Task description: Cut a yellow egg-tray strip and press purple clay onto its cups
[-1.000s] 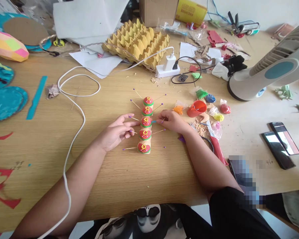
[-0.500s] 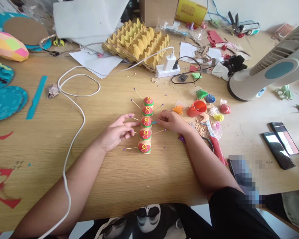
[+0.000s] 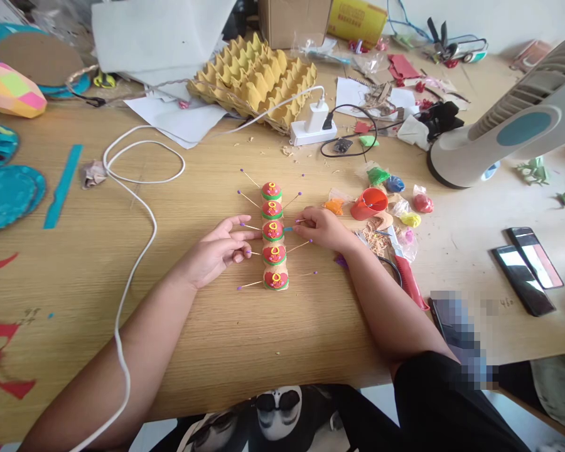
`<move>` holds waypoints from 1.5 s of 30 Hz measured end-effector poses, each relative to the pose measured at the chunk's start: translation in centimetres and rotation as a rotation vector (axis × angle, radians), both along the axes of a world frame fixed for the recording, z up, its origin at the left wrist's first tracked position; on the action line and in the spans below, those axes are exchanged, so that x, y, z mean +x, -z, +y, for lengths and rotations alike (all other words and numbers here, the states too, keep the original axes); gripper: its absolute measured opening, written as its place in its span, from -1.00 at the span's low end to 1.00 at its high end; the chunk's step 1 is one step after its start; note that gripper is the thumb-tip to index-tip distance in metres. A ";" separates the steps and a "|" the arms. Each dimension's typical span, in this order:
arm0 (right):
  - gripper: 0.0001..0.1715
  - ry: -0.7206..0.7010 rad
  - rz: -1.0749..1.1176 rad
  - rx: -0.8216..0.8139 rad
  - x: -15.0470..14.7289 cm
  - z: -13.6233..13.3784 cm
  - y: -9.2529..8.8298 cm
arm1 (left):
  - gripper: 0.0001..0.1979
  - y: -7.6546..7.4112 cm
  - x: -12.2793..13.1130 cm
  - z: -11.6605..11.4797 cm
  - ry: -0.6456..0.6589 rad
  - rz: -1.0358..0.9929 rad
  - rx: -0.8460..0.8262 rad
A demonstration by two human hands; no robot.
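A craft model lies lengthwise in front of me: a tan, bumpy row of several domes. Each dome has a red top, a green rim and a yellow loop, and thin sticks with purple tips jut out on both sides. My left hand is at its left side, fingers apart, the index fingertip touching or nearly touching the middle dome. One purple-tipped stick passes just above that finger. On the right side my right hand is closed in a pinch on a thin blue piece that reaches to the middle dome.
Right of my right hand are a red cup, bagged coloured clay, a red-handled knife and two phones. Behind stand a yellow egg tray, a power strip and a fan. A white cable crosses my left forearm.
The model has turned slightly: its far end has shifted left and its near end right. Both hands stay at its sides in much the same pose.
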State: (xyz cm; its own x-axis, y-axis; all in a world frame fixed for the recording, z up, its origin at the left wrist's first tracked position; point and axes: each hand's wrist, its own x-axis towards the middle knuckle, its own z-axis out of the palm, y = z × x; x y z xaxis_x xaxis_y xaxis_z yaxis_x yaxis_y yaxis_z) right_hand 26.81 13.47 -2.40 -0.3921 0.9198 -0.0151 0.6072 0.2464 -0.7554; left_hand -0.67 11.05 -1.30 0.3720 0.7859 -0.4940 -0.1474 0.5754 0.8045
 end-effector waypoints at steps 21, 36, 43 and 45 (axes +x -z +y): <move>-0.86 -0.001 -0.007 -0.013 -0.1 0.0 0.2 | -0.38 0.2 -0.1 0.0 0.008 -0.005 0.004; -0.82 -0.029 0.053 -0.071 0.2 0.1 0.2 | -0.41 0.5 -0.2 0.0 0.014 0.000 0.015; -0.84 -0.033 0.037 -0.044 0.2 0.1 0.1 | -0.40 0.3 -0.1 0.0 0.007 0.000 0.016; -0.84 -0.023 0.038 -0.064 0.2 0.1 0.1 | -0.40 0.2 -0.1 0.0 0.004 0.002 0.012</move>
State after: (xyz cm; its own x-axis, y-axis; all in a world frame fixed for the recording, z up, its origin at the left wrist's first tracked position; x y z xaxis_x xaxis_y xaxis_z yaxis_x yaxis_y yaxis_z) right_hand 27.02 13.57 -2.48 -0.4148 0.9081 -0.0581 0.5726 0.2109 -0.7922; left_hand -0.77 11.01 -1.54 0.3740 0.7905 -0.4850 -0.1438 0.5660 0.8117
